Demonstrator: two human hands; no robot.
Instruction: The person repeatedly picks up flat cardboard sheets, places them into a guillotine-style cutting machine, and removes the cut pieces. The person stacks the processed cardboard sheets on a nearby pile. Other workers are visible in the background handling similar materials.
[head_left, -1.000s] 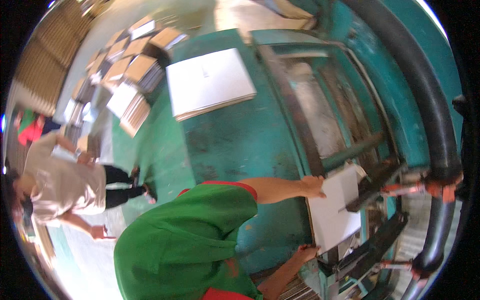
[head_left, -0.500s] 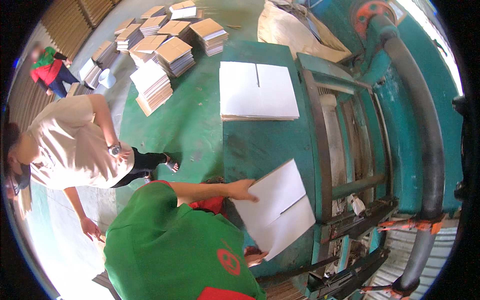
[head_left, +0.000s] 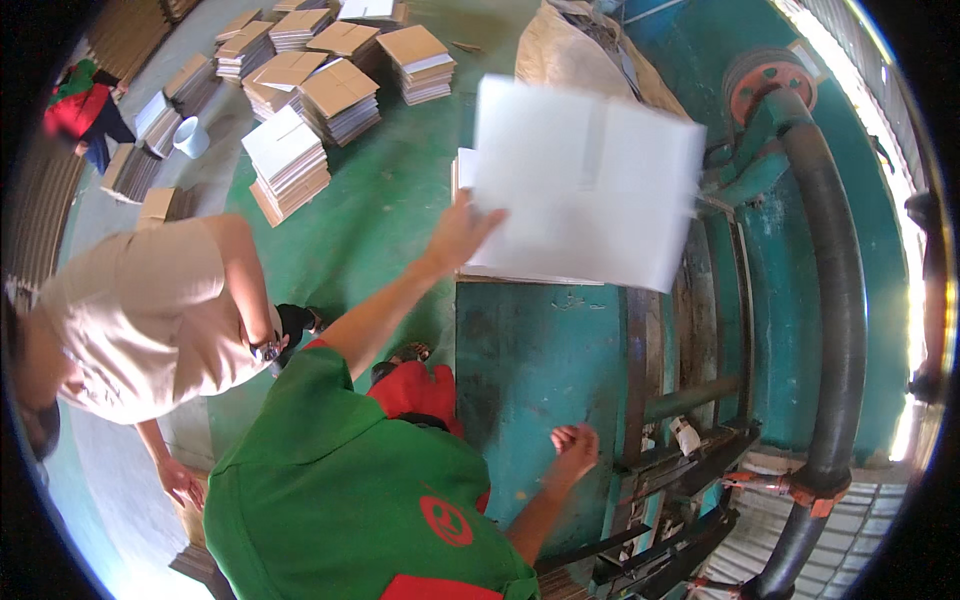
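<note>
My left hand [head_left: 466,236] grips the left edge of a white cardboard sheet [head_left: 590,185], held up and tilted over a flat stack of cardboard sheets [head_left: 530,277] on the green table. The sheet is blurred by motion and hides most of that stack. Lower down, above the bare part of the green table [head_left: 520,350], my right hand [head_left: 574,452] has its fingers curled in and nothing visible in them.
Right of the table stands a green machine frame with a thick dark roller [head_left: 840,290]. Stacks of cardboard [head_left: 340,90] and a white bucket [head_left: 191,138] stand on the floor. At the left, a person in a beige shirt [head_left: 150,310] is close by; another stands farther back.
The cardboard sheet has gone up and away over the stack, carried by my left hand. My right hand has let go of it. The beige-shirted person has leaned forward.
</note>
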